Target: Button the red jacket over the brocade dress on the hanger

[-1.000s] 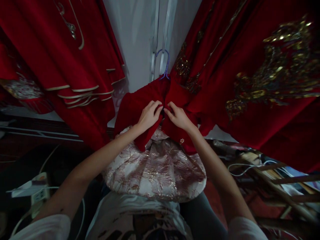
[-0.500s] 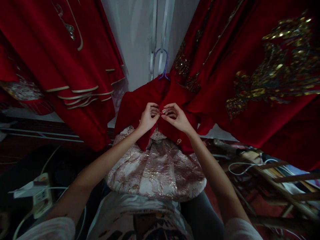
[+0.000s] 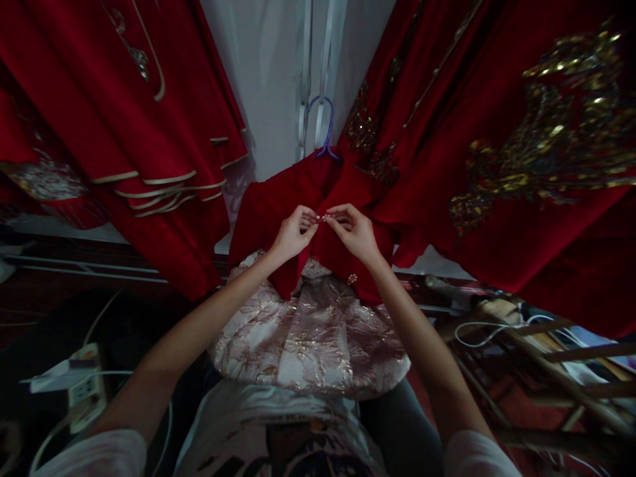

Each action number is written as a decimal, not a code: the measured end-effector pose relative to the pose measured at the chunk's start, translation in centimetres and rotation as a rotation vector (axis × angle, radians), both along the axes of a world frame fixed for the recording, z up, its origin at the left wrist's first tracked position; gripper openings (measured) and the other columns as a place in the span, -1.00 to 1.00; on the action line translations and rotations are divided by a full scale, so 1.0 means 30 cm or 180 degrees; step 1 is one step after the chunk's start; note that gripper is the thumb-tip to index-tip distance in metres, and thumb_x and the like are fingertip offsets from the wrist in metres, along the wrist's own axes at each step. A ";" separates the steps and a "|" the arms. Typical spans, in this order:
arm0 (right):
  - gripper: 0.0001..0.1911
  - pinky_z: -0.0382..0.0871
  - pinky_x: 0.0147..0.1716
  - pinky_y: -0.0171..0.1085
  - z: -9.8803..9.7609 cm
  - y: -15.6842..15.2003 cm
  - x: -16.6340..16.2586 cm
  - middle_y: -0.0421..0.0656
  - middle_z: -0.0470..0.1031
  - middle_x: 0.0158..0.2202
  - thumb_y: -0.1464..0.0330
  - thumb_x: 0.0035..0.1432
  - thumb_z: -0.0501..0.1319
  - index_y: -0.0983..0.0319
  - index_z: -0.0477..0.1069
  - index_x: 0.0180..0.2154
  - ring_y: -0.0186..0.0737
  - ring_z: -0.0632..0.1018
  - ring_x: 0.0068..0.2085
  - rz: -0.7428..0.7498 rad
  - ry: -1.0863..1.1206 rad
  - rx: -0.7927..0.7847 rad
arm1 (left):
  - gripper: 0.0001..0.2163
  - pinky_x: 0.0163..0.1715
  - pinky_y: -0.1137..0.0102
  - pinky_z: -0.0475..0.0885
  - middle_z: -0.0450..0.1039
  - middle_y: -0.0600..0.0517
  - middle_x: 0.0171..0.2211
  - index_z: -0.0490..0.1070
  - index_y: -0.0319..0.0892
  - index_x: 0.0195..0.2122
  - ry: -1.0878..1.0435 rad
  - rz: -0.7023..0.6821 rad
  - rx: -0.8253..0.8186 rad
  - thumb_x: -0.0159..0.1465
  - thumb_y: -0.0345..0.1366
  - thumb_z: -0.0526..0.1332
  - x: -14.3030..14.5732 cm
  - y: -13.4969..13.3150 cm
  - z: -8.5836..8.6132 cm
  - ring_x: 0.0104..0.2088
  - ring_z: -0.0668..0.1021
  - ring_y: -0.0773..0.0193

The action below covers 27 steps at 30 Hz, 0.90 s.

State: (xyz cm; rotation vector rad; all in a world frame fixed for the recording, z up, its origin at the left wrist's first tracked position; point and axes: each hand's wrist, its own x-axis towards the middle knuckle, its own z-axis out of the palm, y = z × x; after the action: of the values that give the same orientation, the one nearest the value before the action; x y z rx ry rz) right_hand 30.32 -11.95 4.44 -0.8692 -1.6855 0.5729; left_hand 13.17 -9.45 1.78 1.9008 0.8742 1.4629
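Note:
A red jacket (image 3: 271, 192) hangs from a purple hanger (image 3: 330, 132) in front of me, over a pink and white brocade skirt (image 3: 318, 338) with a metallic sheen. My left hand (image 3: 295, 232) pinches the jacket's front edge at its middle. Against it, my right hand (image 3: 352, 230) pinches a flower-shaped jewelled button (image 3: 324, 217) on the other front edge. The fingertips of both hands nearly meet there and partly hide the button. Lower on the right front panel sits another jewelled button (image 3: 352, 279).
Red garments with pale piping (image 3: 163, 132) hang at the left, and a red garment with gold sequins (image 3: 556, 132) hangs at the right. A power strip (image 3: 85, 391) with cables lies low at the left. A wooden rack (image 3: 561, 391) stands at the lower right.
My fingertips have come closer together and now cover more of the button. The jacket's lower right front has shifted slightly left and up.

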 end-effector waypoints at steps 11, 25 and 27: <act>-0.74 0.56 -0.18 -0.24 -0.013 -0.014 -0.031 -0.12 0.58 -0.15 0.24 0.17 0.22 0.21 0.53 -0.15 -0.23 0.61 -0.18 -0.0505 0.0084 0.0216 | -0.96 -0.37 0.45 0.41 0.41 0.04 -0.34 0.34 -0.19 -0.31 0.1265 0.0206 0.0822 0.21 -0.37 0.16 -0.022 -0.037 0.094 -0.42 0.48 0.39; -0.64 0.57 -0.15 -0.21 -0.018 0.005 0.004 -0.09 0.59 -0.10 0.26 0.06 0.32 0.22 0.54 -0.08 -0.18 0.64 -0.21 -0.0254 0.0020 0.0004 | -0.96 -0.35 0.43 0.39 0.41 0.04 -0.38 0.37 -0.20 -0.34 0.1636 0.0294 0.1053 0.22 -0.38 0.14 -0.012 -0.041 0.110 -0.42 0.47 0.37; -0.63 0.58 -0.15 -0.21 -0.024 0.008 0.004 -0.10 0.58 -0.09 0.25 0.05 0.32 0.22 0.53 -0.07 -0.19 0.64 -0.21 -0.0183 0.0065 -0.0025 | -0.96 -0.37 0.43 0.38 0.40 0.05 -0.40 0.38 -0.20 -0.35 0.1675 0.0274 0.1091 0.22 -0.38 0.15 -0.016 -0.041 0.115 -0.42 0.46 0.36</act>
State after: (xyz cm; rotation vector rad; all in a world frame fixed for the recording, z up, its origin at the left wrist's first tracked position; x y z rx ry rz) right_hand 30.45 -11.70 3.73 -0.9116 -1.6355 0.5480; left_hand 12.70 -10.67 5.24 2.6044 0.9888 1.2330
